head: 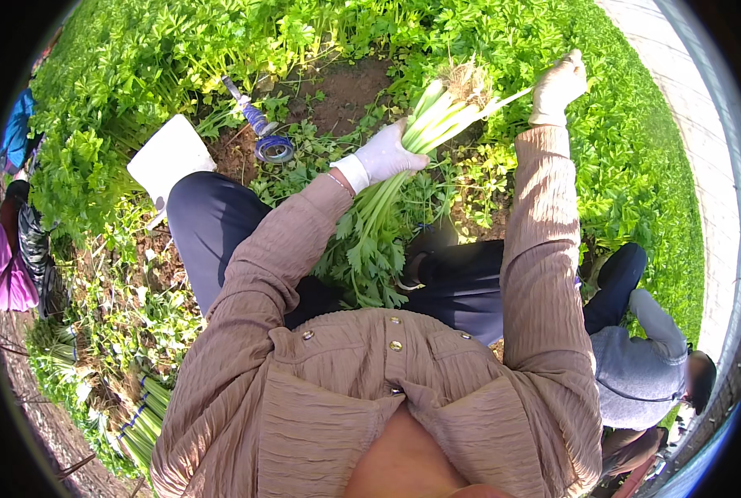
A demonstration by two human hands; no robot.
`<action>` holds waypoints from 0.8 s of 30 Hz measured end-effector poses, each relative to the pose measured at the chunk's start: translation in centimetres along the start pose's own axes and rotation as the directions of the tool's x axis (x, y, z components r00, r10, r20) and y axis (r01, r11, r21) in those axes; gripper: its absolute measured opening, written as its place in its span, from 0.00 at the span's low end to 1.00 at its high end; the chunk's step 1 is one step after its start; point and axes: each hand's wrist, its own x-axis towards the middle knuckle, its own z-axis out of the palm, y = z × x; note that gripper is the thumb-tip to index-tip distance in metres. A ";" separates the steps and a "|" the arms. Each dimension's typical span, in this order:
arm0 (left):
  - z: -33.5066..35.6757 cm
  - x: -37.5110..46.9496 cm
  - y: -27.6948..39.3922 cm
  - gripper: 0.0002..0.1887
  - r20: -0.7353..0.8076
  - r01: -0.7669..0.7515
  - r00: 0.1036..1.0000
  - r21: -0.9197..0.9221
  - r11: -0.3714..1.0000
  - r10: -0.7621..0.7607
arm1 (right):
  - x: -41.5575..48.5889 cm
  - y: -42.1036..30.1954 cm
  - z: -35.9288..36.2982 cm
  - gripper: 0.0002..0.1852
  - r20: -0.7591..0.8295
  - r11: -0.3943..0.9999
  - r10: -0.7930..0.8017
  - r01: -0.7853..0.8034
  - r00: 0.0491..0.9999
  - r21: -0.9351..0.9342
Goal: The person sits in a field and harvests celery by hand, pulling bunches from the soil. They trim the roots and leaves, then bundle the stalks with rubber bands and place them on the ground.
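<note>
My left hand (392, 152), in a white glove, grips a bunch of celery (438, 122) around its pale stalks. The roots point up and away from me, while the leaves hang down over my lap. To the right, my right hand (559, 87), also gloved, is closed at the outer end of a single pale stalk (515, 99) that slants out from the bunch; its fingertips are turned away. Beyond my left knee, a roll of blue tape (274, 149) lies on the plants beside a tool handle wrapped in blue (255, 118).
Dense celery plants (625, 155) stand ahead and to the right, around bare soil (342, 93). A white pad (172, 155) is by my left knee. Tied celery bundles (140, 417) lie at lower left. A person in grey (635, 373) crouches at right; others are at far left.
</note>
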 end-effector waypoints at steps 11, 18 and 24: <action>-0.8 0.3 -2.2 0.42 -0.346 0.205 0.938 0.610 0.766 0.025 | -13.7 0.0 -2.2 0.24 0.823 0.615 0.349 0.553 0.448 -0.562; -1.5 0.4 -1.6 0.43 -0.359 0.261 0.933 0.641 0.722 -0.019 | -15.7 0.9 -0.6 0.18 0.696 0.742 0.291 0.305 0.656 -0.598; -8.5 -1.2 5.7 0.39 -0.360 0.102 0.930 0.460 0.882 0.080 | -8.5 2.3 0.8 0.12 0.489 0.694 0.516 -0.678 0.704 0.243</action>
